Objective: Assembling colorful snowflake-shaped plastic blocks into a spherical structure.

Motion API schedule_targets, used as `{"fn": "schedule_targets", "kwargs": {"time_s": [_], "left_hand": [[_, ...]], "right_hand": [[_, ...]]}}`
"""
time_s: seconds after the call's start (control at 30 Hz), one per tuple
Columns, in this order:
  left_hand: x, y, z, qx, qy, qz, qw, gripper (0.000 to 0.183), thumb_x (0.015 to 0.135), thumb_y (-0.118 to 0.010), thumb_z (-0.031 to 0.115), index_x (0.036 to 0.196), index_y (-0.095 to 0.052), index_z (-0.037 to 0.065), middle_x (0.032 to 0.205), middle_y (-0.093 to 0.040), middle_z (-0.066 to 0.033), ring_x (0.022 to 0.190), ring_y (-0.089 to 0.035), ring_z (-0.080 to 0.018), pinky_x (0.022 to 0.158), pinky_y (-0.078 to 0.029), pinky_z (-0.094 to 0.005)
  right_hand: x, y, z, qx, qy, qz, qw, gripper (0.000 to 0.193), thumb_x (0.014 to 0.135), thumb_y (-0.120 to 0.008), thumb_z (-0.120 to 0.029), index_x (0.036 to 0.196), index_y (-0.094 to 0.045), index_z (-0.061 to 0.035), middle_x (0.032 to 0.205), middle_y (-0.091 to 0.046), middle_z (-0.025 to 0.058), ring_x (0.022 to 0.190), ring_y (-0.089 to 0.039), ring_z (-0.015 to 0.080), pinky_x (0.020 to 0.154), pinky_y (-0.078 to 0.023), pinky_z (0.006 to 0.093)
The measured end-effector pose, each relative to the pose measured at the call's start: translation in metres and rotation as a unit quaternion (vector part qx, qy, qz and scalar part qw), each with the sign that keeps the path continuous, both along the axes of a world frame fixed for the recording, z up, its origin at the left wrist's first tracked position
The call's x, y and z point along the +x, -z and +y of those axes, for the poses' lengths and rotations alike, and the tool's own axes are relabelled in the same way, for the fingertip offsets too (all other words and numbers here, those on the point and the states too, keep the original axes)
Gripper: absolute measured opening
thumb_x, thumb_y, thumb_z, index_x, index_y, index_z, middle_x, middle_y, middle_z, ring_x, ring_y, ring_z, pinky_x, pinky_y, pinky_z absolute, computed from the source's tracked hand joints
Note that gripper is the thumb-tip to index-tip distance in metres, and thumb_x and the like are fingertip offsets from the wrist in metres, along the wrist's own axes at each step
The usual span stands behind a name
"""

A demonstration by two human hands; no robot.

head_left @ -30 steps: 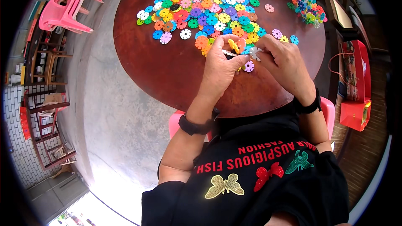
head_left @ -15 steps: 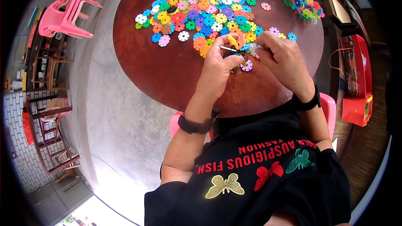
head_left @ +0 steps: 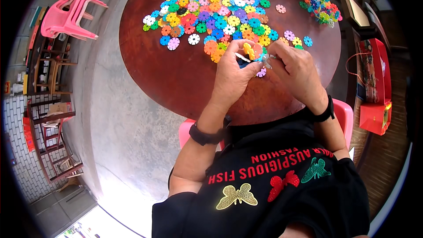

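My left hand (head_left: 231, 77) is closed around a small cluster of interlocking plastic discs (head_left: 249, 51), with yellow, orange, white and blue pieces showing. My right hand (head_left: 297, 68) pinches a pale grey notched disc (head_left: 267, 63) against the cluster's right side. Its fingertips partly cover the joint, so I cannot tell whether the slots are engaged. Just below the cluster, a pink-and-white disc (head_left: 261, 72) shows between the hands. Beyond them, a wide pile of loose multicoloured notched discs (head_left: 216, 17) spreads over the round table.
The brown round table (head_left: 163, 79) carries a joined multicoloured disc structure (head_left: 318, 1) at its far right. Stacked pink chairs (head_left: 66, 15) stand on the floor to the left. Red bags (head_left: 374, 117) sit right of the table. Wooden stools (head_left: 53, 141) line the left wall.
The cluster has turned a little between my hands, and the orange piece now sits lower. Both hands have shifted slightly nearer and remain close together.
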State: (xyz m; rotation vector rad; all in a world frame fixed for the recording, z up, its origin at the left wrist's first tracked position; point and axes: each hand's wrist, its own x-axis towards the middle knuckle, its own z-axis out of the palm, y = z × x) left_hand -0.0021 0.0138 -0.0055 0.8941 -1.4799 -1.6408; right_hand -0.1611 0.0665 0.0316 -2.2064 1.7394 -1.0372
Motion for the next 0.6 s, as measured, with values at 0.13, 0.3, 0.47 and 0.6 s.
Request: {"fn": "schedule_targets", "kwargs": {"time_s": [0.13, 0.3, 0.47, 0.6], "left_hand": [[-0.003, -0.004, 0.008, 0.066, 0.002, 0.033, 0.997, 0.035, 0.079, -0.069, 0.005, 0.11, -0.054, 0.003, 0.083, -0.057, 0.0005, 0.066, -0.053, -0.0058, 0.058, -0.044, -0.0207], [-0.005, 0.0, 0.009, 0.01, -0.027, -0.018, 0.999, 0.032, 0.081, -0.068, 0.006, 0.11, -0.053, 0.003, 0.083, -0.058, 0.0002, 0.067, -0.053, -0.0053, 0.058, -0.044, -0.0205], [-0.004, 0.007, 0.006, 0.022, -0.027, -0.004, 0.999, 0.031, 0.082, -0.068, 0.007, 0.109, -0.053, 0.002, 0.083, -0.059, -0.001, 0.067, -0.055, -0.0055, 0.058, -0.044, -0.0203], [-0.002, 0.006, 0.006, 0.047, -0.028, -0.006, 0.998, 0.029, 0.079, -0.068, 0.007, 0.103, -0.054, 0.001, 0.085, -0.062, -0.0027, 0.074, -0.055, -0.0083, 0.067, -0.047, -0.0257]], "right_hand": [[0.003, 0.003, 0.004, -0.008, 0.001, -0.009, 1.0, 0.011, 0.082, -0.058, -0.004, 0.085, -0.048, -0.0022, 0.068, -0.056, 0.0163, 0.063, -0.058, 0.0358, 0.054, -0.044, 0.0433], [0.005, 0.014, 0.0, -0.006, -0.009, -0.007, 1.0, 0.012, 0.082, -0.056, -0.003, 0.08, -0.044, -0.002, 0.065, -0.053, 0.0163, 0.06, -0.057, 0.0359, 0.051, -0.043, 0.0428], [-0.002, 0.015, -0.006, 0.018, -0.043, -0.047, 0.998, 0.01, 0.084, -0.056, -0.006, 0.083, -0.047, -0.002, 0.069, -0.056, 0.017, 0.062, -0.058, 0.0362, 0.053, -0.043, 0.0432], [-0.002, 0.011, -0.007, 0.036, -0.053, -0.05, 0.997, 0.009, 0.084, -0.057, -0.007, 0.086, -0.049, -0.0022, 0.07, -0.058, 0.0169, 0.064, -0.059, 0.0358, 0.055, -0.044, 0.043]]}}
